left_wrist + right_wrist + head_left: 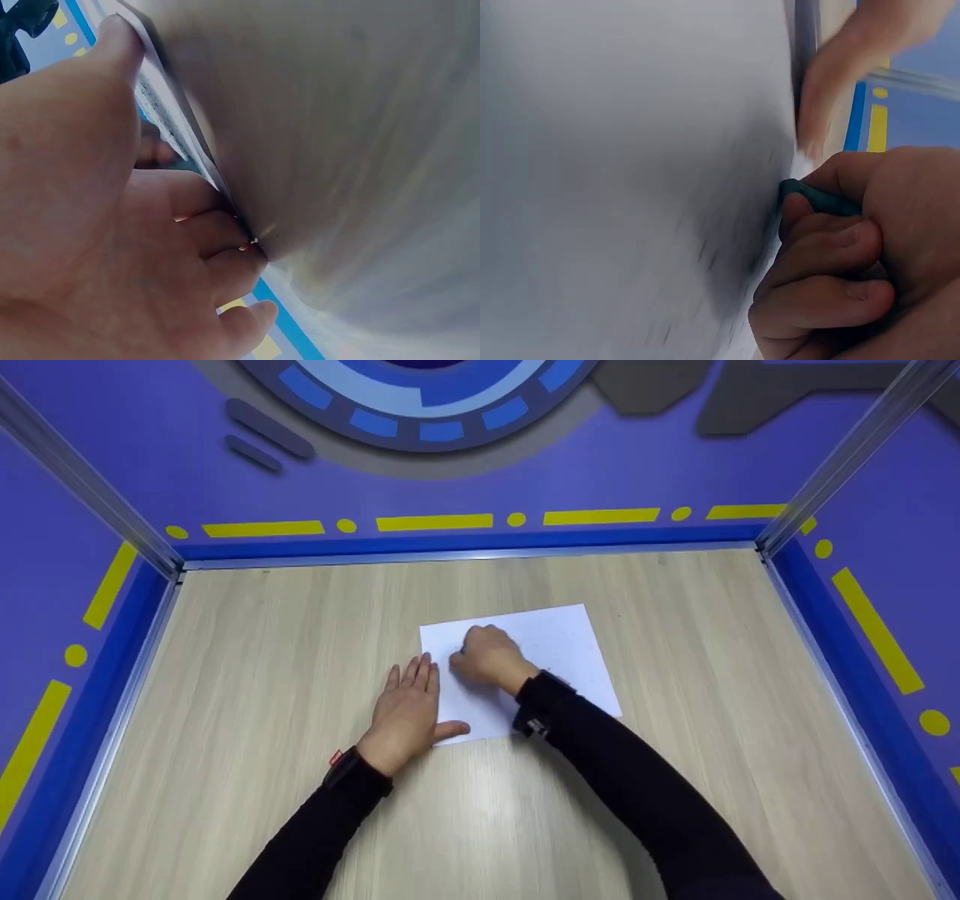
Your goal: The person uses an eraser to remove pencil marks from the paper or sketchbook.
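Observation:
A white sheet of paper [559, 649] lies slightly turned on the table, with small dark crumbs scattered over it in the right wrist view. My left hand [405, 716] rests flat along the paper's left edge, fingers straight, thumb spread over the lower left corner. In the left wrist view its thumb [120, 45] lies at the sheet's edge. My right hand [489, 656] is over the left half of the paper, fingers curled. It grips a small dark teal eraser [821, 197], whose end meets the paper; the rest is hidden within the fingers.
The light wood table [285, 660] is bordered by metal rails. Purple panels with yellow markings stand behind it [442, 491] and on both sides. Black sleeves and wrist straps [544, 697] cover my forearms.

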A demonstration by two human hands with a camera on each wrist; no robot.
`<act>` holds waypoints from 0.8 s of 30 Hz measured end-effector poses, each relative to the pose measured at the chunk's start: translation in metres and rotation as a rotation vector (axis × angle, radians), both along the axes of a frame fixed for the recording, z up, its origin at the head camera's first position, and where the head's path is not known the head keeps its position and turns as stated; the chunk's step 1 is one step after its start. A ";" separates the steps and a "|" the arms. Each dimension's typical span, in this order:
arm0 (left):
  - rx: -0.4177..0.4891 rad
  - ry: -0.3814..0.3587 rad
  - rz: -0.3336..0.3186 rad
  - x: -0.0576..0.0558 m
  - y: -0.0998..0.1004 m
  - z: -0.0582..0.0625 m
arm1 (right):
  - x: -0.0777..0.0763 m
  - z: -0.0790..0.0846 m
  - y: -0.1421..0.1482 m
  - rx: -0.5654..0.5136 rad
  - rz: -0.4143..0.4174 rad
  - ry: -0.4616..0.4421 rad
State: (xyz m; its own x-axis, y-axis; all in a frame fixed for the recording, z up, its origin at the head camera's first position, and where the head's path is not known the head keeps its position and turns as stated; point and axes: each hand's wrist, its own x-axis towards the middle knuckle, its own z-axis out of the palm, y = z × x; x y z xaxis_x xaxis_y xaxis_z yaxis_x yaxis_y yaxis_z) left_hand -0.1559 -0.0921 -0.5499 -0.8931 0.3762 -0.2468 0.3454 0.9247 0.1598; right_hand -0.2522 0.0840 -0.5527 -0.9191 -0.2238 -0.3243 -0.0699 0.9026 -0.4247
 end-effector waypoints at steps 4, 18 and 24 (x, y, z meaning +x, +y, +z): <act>-0.004 0.005 -0.007 0.000 0.000 0.001 | -0.005 0.000 0.049 -0.031 -0.057 -0.018; 0.005 0.003 0.000 -0.001 0.000 0.002 | 0.003 0.010 0.169 -0.027 -0.210 -0.054; -0.005 -0.009 -0.004 0.004 0.001 -0.001 | 0.021 0.002 0.130 -0.097 -0.192 -0.072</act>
